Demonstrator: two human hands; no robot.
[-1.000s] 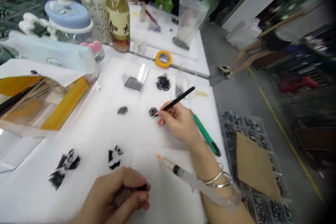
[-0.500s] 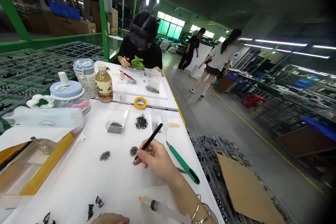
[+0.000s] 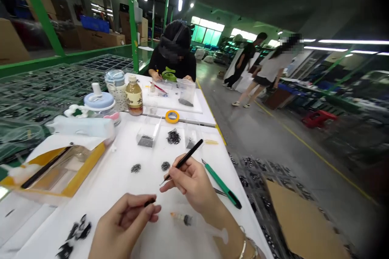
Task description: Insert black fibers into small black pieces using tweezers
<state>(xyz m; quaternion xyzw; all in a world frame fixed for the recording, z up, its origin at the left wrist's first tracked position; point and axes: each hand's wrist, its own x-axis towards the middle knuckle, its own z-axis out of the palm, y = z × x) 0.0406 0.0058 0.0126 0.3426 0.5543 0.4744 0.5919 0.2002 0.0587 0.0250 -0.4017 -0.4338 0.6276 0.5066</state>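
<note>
Gripping slim black pen-shaped tool point(image 3: 191, 153) in right hand point(image 3: 193, 176), now shifted off round black pile point(image 3: 165, 166) at twelve o'clock, toward small black piece point(image 3: 149, 202) pinched in left hand point(image 3: 123, 218). Apparently finished at pile.

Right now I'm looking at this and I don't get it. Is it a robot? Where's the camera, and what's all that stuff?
No robot here! These are a person's bare hands, seen by a camera worn on that person's head, looking forward and down. The left hand pinches a small black piece. The right hand holds a thin black tool, rather like a pen. On the white table are little heaps of black bits, a yellow tape roll, a green cutter and a syringe. Across from them sits another person.
</note>
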